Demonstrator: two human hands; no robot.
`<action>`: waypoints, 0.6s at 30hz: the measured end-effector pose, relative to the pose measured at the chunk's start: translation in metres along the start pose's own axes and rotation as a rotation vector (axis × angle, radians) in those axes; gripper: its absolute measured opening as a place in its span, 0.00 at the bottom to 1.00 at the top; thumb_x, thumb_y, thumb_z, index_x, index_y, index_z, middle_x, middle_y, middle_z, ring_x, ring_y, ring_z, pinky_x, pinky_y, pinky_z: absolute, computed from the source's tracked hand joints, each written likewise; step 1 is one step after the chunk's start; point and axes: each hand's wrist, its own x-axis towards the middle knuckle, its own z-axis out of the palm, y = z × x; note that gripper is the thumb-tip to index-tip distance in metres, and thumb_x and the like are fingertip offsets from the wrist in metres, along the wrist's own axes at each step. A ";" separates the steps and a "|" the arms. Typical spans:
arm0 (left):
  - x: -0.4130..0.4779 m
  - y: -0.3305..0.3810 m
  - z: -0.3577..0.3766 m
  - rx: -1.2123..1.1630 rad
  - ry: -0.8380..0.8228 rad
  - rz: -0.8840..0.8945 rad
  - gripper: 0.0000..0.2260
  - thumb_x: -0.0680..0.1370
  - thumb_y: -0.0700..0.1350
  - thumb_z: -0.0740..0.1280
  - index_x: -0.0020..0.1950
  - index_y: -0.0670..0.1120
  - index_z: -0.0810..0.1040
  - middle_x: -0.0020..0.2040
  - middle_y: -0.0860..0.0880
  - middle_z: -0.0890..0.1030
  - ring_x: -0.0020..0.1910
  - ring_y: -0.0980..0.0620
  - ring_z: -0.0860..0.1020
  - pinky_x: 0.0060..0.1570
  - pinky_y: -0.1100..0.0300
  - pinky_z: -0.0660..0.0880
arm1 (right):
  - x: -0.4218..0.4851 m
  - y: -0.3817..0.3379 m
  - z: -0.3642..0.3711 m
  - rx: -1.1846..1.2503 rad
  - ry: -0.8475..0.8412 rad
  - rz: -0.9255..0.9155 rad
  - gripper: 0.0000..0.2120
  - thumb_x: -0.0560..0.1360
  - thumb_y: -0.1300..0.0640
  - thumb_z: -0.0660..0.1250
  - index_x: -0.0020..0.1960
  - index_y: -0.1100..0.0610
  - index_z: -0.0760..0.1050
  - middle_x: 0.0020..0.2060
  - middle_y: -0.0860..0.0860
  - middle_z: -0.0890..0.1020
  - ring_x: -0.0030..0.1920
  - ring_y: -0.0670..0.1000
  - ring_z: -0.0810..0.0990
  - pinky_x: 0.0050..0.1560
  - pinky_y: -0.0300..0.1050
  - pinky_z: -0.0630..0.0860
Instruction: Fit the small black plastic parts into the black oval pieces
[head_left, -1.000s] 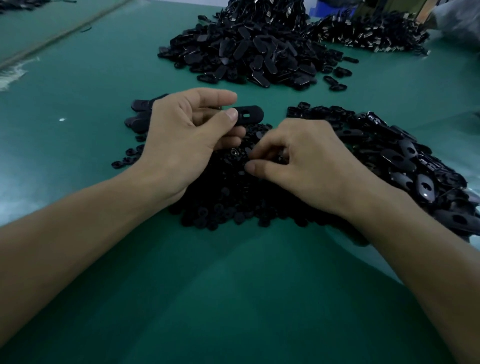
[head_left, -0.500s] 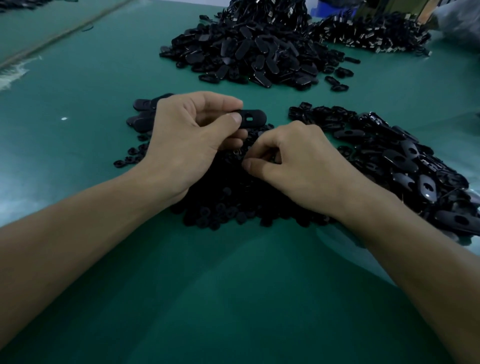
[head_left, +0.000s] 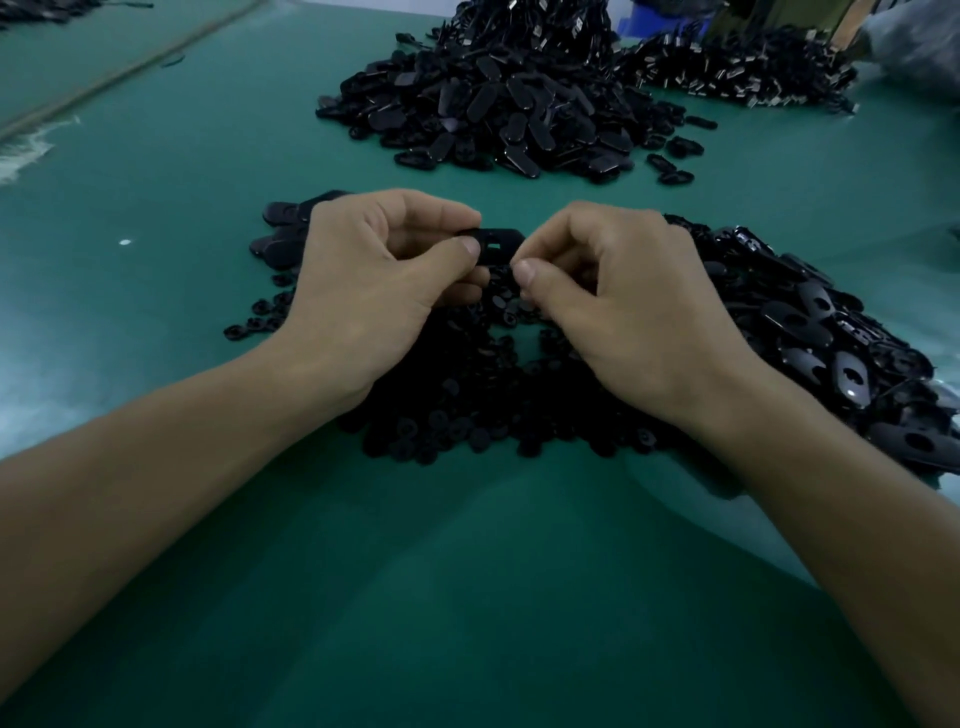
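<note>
My left hand pinches a black oval piece between thumb and fingers, its small rectangular hole facing up. My right hand has its thumb and forefinger closed right at the oval piece's near right end; whatever small part it holds is hidden by the fingertips. Under both hands lies a heap of small black plastic parts. A pile of oval pieces spreads to the right of my right hand.
A few oval pieces lie left of my left hand. A big mound of black oval pieces sits at the back, with another dark pile behind it to the right. The green table surface spreads near me.
My right hand has risen from the heap of small parts and moved up to the oval piece in my left hand. The left hand has stayed in place.
</note>
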 end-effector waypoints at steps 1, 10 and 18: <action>0.000 0.000 0.000 0.003 -0.001 0.002 0.05 0.76 0.36 0.72 0.47 0.45 0.83 0.38 0.48 0.86 0.38 0.51 0.85 0.41 0.62 0.81 | 0.000 0.001 0.000 0.021 0.007 0.005 0.04 0.79 0.57 0.69 0.46 0.48 0.79 0.38 0.43 0.82 0.41 0.40 0.81 0.42 0.31 0.76; 0.001 -0.001 -0.001 0.008 0.005 0.012 0.05 0.76 0.35 0.72 0.47 0.45 0.83 0.37 0.48 0.85 0.38 0.50 0.85 0.40 0.62 0.81 | 0.000 0.006 -0.002 0.148 -0.002 0.028 0.11 0.76 0.61 0.70 0.55 0.47 0.82 0.36 0.43 0.82 0.37 0.41 0.80 0.41 0.31 0.74; 0.000 0.000 -0.001 0.006 0.014 0.008 0.05 0.77 0.35 0.72 0.47 0.45 0.83 0.37 0.48 0.85 0.38 0.51 0.85 0.41 0.61 0.81 | 0.001 0.008 -0.003 0.216 -0.015 0.072 0.07 0.76 0.59 0.73 0.46 0.48 0.80 0.36 0.48 0.85 0.39 0.47 0.85 0.48 0.53 0.83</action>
